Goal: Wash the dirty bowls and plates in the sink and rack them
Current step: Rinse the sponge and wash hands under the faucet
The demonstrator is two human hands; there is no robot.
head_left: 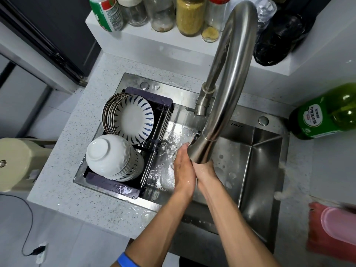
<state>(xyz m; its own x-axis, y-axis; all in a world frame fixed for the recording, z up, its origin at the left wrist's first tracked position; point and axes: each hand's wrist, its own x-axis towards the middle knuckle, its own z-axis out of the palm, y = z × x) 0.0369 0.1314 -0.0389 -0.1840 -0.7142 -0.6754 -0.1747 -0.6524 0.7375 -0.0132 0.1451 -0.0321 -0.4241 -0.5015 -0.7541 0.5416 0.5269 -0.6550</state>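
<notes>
A dark rack (pixel 113 186) sits across the left end of the steel sink (pixel 258 166). Several white plates with blue leaf marks (pixel 133 118) stand on edge in it. In front of them lie stacked white bowls (pixel 109 157), tipped with their bases toward me. My left hand (pixel 183 170) and my right hand (pixel 205 173) are pressed palm to palm under the faucet head (pixel 200 149). The fingers are straight and hold nothing. The faucet hides my right fingertips. Water splashes on the sink floor around the hands.
The tall curved faucet (pixel 233 60) arches over the sink. A green dish soap bottle (pixel 325 114) lies on the right counter. Jars and bottles (pixel 189 15) line the back ledge beside a black bag (pixel 281 33). A pink container (pixel 339 226) sits at the right edge.
</notes>
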